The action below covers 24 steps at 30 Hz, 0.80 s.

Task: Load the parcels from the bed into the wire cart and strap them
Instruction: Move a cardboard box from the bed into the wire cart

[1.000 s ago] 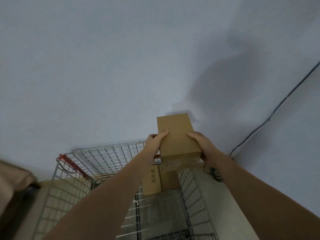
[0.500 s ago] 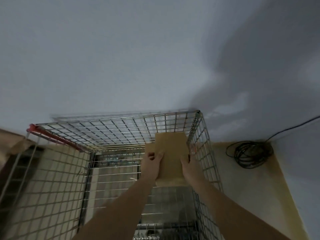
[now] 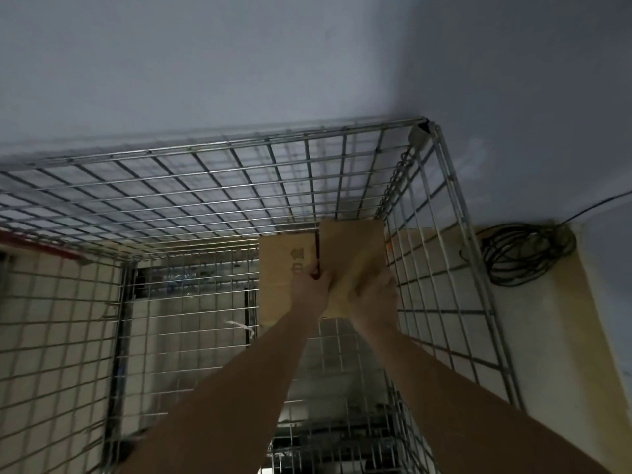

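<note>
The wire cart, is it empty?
No, the wire cart already has a cardboard box inside, beside the parcel both hands hold.

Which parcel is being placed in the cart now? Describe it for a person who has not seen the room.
Find the wire cart and follow it to its far right corner. Two brown parcels sit there side by side. It is the plain parcel against the right wall, under both hands; the printed parcel on its left has dark marks.

A dim, bare room corner — plain walls (image 3: 239, 63), a coiled black cable (image 3: 523, 254) on the floor, a wire cart (image 3: 205, 186) holding cardboard parcels (image 3: 352, 241).
</note>
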Motion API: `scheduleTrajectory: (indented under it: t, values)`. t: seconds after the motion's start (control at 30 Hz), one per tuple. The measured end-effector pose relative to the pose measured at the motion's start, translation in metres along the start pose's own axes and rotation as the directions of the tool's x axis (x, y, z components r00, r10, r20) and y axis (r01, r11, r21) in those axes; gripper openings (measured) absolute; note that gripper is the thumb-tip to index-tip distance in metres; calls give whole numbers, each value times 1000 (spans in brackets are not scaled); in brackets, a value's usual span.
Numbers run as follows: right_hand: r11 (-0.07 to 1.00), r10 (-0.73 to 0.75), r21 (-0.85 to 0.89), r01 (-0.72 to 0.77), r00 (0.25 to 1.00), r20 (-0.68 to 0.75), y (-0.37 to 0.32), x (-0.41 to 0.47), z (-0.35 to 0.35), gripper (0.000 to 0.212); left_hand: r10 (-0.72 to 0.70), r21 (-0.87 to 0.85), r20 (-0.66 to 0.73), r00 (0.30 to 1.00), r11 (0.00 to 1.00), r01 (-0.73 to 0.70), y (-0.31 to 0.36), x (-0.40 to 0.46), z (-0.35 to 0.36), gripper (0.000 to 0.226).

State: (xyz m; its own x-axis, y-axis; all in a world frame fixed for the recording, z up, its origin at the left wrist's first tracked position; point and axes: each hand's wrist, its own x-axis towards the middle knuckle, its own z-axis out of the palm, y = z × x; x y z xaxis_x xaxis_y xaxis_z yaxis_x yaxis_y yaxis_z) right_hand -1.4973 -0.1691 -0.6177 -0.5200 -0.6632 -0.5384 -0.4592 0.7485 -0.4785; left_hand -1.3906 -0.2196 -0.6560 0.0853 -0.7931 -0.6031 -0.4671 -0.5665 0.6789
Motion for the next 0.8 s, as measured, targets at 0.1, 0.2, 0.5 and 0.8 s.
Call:
scheduleTrajectory:
  t: [0.1, 0.2, 0.5, 0.8]
  values:
    - [982, -63, -180, 63, 998, 4, 10, 8, 9, 63, -7, 21, -21, 1000, 1000, 8, -2, 6, 11, 32]
    - [909, -146, -387, 152, 988, 47, 13, 20, 14, 55, -58, -34, -81, 995, 998, 56, -3, 10, 17, 27]
    - [872, -64, -455, 181, 964, 259, 10, 20, 37, 83, 140, 216, 209, 968, 959, -185, -20, 4, 7, 38]
    - [769, -466, -311, 558, 823, 326, -104, -52, -97, 41, 140, 117, 71, 988, 982, -148, 84, -85, -115, 42]
